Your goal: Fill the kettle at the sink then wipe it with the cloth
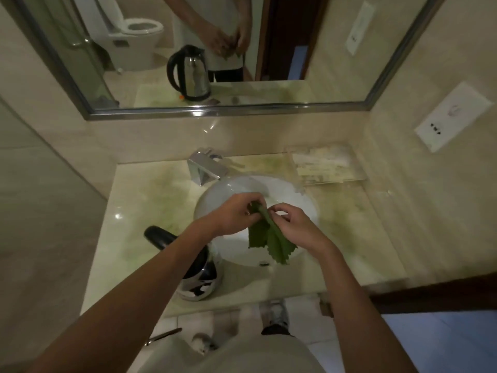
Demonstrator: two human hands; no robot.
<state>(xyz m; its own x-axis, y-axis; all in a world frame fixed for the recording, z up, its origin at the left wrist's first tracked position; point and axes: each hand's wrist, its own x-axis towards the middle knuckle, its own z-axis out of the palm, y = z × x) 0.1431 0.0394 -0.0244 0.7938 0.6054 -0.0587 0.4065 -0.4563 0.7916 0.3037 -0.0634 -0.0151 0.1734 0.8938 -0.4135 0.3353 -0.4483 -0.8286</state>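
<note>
A green cloth [271, 239] with a zigzag edge hangs over the white sink basin [301, 200]. My left hand [236, 215] and my right hand [294, 227] both pinch its top edge, close together. The steel kettle [200, 278] with a black handle stands on the counter left of the basin, at the front edge, partly hidden under my left forearm. The chrome tap [204, 168] sits behind the basin at its left; no water is visible running.
A marble counter [145, 200] surrounds the basin. A clear tray [325, 165] with packets sits at the back right. A mirror [269, 49] above reflects the kettle. A wall socket [454, 115] is on the right wall. A wall closes in on the left.
</note>
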